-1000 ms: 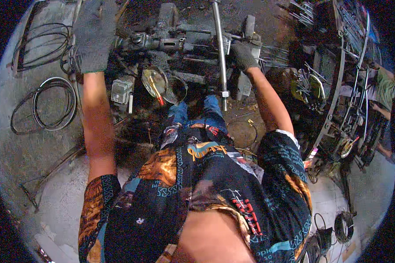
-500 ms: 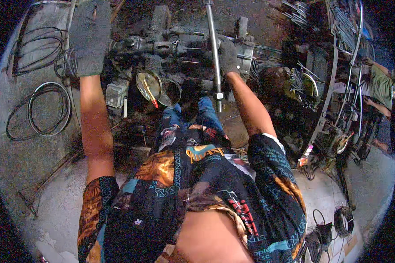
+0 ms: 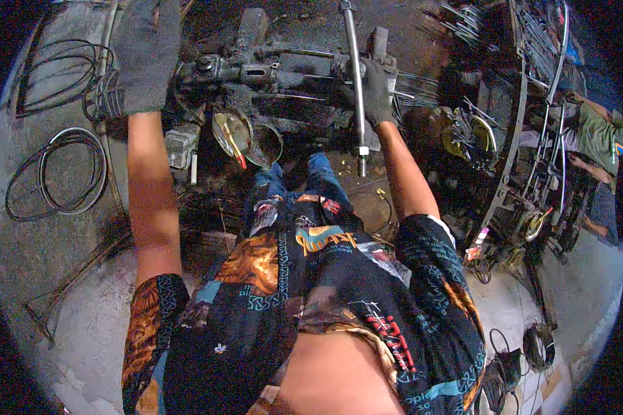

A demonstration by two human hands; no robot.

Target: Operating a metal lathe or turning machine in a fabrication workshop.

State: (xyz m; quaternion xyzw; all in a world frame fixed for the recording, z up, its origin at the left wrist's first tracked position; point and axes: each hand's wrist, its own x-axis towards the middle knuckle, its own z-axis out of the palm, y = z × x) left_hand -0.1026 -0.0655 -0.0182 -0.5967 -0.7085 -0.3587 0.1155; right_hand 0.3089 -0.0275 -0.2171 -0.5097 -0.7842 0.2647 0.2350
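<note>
A dark, greasy machine (image 3: 259, 72) with a long horizontal body lies across the far side in front of me. My left hand (image 3: 145, 62), in a dark grey glove, is over its left end; the fingers are too dark to make out. A long bright metal bar (image 3: 356, 90), with a nut near its lower end, crosses the machine's right part. My right hand (image 3: 376, 93), also gloved, is closed at that end, right beside the bar. What its fingers grip is hidden.
Below the machine sit a round pan (image 3: 232, 135) holding a brush and a clear plastic box (image 3: 181, 146). Coiled cable (image 3: 73, 171) lies on the left floor. At right are a bowl of metal rods (image 3: 471, 131) and a metal rack (image 3: 509, 166). Beyond it is another person (image 3: 595, 135).
My right hand and the metal bar have shifted together to the right along the machine. My left hand stays at the left end. The view has shifted slightly.
</note>
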